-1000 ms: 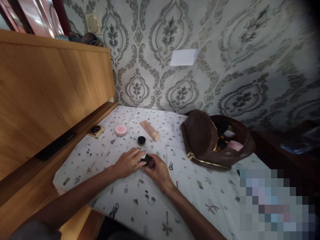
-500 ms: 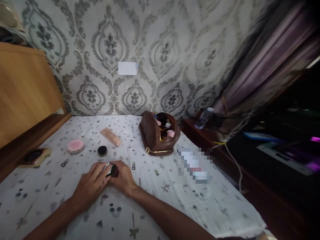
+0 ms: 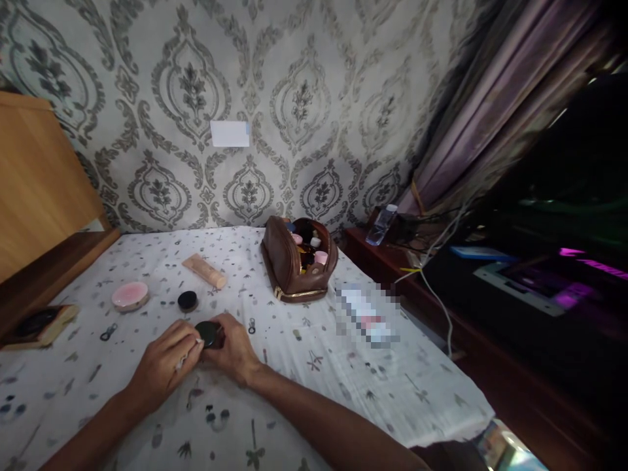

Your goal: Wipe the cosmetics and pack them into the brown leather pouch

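Toward the worktop's (image 3: 392, 409) front edge, we should steady the dark round case (image 3: 208, 333) with our right hand (image 3: 236, 351) curled round it, our left hand (image 3: 164, 360) bunched at its rim, hold unclear.

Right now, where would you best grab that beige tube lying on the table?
Probably across the middle of the beige tube, coming from above and pinching its two long sides. It lies slantwise on the patterned cloth, long and narrow, with its thicker end nearer the right hand; the flatter far end likely offers less to hold.
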Demonstrator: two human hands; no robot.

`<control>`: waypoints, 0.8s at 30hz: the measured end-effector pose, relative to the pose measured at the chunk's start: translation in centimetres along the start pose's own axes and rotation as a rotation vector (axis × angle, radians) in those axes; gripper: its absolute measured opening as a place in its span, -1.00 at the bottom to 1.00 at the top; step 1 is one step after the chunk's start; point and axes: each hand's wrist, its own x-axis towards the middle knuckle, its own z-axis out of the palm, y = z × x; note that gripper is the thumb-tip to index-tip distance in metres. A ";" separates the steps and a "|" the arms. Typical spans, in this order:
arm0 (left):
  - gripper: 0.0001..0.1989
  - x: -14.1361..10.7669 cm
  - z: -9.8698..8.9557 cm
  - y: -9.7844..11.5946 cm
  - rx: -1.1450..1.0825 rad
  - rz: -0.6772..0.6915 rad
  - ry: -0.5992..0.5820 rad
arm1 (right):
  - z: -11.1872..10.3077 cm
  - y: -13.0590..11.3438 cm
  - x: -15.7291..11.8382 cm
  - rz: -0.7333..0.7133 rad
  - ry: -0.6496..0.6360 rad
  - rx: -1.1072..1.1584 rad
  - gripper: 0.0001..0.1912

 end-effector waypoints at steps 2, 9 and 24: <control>-0.74 0.4 -0.2 -0.3 -0.005 -0.059 0.008 | -0.3 -0.3 -0.1 0.018 -0.008 -0.004 -0.52; -0.71 0.7 -0.5 -2.3 0.069 -0.298 0.024 | -0.7 0.0 -0.2 -0.072 -0.056 -0.163 -0.55; -0.62 9.8 1.9 -1.2 0.013 -0.146 -0.183 | -13.8 -2.1 1.2 -0.355 0.219 -0.438 -0.72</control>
